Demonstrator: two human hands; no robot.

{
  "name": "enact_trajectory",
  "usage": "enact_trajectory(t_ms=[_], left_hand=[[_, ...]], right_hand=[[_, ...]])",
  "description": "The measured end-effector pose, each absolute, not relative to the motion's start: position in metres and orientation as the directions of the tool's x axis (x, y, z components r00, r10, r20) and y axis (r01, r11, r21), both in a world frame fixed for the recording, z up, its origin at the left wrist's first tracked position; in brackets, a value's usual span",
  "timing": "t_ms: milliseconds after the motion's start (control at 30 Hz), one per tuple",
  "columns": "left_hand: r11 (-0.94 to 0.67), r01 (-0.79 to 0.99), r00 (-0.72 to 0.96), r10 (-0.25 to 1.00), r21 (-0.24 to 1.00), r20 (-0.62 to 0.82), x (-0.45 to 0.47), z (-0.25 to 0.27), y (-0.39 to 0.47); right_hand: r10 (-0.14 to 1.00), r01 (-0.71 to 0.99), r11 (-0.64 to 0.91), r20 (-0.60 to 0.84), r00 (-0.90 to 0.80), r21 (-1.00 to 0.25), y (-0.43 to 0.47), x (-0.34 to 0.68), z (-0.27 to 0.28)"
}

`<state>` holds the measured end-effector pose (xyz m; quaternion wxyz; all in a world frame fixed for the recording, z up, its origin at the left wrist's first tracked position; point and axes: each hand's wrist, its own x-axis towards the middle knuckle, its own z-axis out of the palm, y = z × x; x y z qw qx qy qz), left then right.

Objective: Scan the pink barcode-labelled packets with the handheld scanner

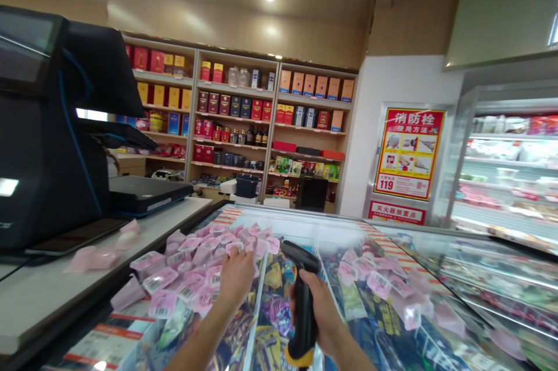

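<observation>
My right hand (325, 310) is wrapped round the handle of a black barcode scanner (304, 295) with a yellow base, its head tilted toward the left. My left hand (238, 275) reaches into a heap of small pink cups (181, 266) that carry white barcode labels. Its fingers are curled at a pink cup (234, 246), and their tips are partly hidden. Over on the right lies a second, looser group of pink cups (379, 284). Both groups rest on the glass top of a freezer (335, 228) filled with colourful packets.
A black cash register (39, 144) stands on the white counter (39, 301) at left, where a few pink cups (93, 257) also lie. Shelves of boxes and bottles (235, 106) line the back wall. A red fire hydrant sign (410, 153) and a lit refrigerated case (514, 156) are at right.
</observation>
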<state>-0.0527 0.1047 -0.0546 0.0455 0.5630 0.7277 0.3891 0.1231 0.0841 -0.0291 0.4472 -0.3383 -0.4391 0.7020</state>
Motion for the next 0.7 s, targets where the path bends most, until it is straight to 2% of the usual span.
enact_trajectory(t_ms=[100,200,333,433,533,700], left_hand=[[0.062,0.756,-0.372,0.86,0.651,0.35,-0.057,-0.054,0.112],[0.057,0.658,-0.399,0.872,0.751,0.283,-0.064,-0.049,0.12],[-0.004,0.416,-0.423,0.884,0.91,0.197,-0.069,-0.038,0.124],[-0.065,0.193,-0.421,0.896,0.979,0.143,-0.07,-0.027,0.123],[-0.083,-0.02,-0.375,0.925,0.996,0.07,-0.069,-0.019,0.123],[-0.026,-0.289,-0.232,0.972,0.957,-0.044,-0.047,-0.024,0.125]], right_hand=[[0.921,-0.272,-0.203,-0.089,-0.379,-0.941,0.08,0.13,-0.028],[0.925,-0.209,-0.186,-0.099,-0.367,-0.96,0.08,0.139,-0.03],[0.926,-0.197,-0.148,-0.066,-0.372,-0.969,0.08,0.146,-0.031],[0.924,-0.201,-0.11,-0.025,-0.382,-0.973,0.08,0.147,-0.03],[0.919,-0.185,-0.094,-0.014,-0.394,-0.978,0.08,0.149,-0.027],[0.899,-0.182,-0.071,0.016,-0.437,-0.981,0.082,0.165,-0.024]])
